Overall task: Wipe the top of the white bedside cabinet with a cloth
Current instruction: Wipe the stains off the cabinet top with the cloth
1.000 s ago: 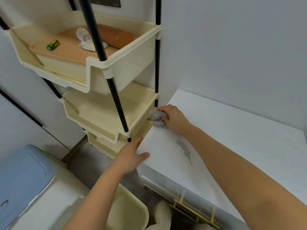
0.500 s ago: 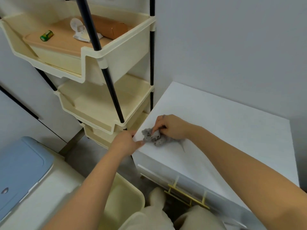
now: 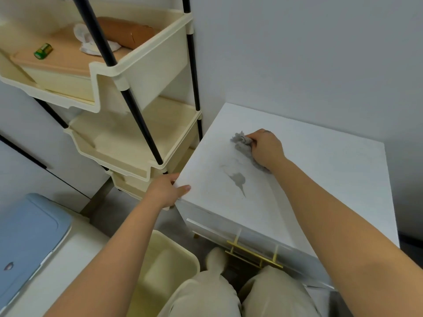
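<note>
The white bedside cabinet (image 3: 320, 170) stands against the wall at the right, its top facing me. My right hand (image 3: 266, 149) grips a crumpled grey cloth (image 3: 241, 143) and presses it onto the top, near the left rear part. A grey smear (image 3: 238, 180) lies on the top just in front of the cloth. My left hand (image 3: 166, 189) holds the cabinet's front left corner, thumb on top and fingers curled round the edge.
A cream tiered rack (image 3: 128, 124) on black poles stands close to the cabinet's left side, its top tray holding a brown box, tissue and a green battery. A cream bin (image 3: 164, 266) and a blue-lidded container (image 3: 27, 236) sit below left. A gold drawer handle (image 3: 254, 255) faces my knees.
My right hand has swept the cloth from the front left corner back towards the rear of the top, uncovering the grey smear. My left hand stays on the corner.
</note>
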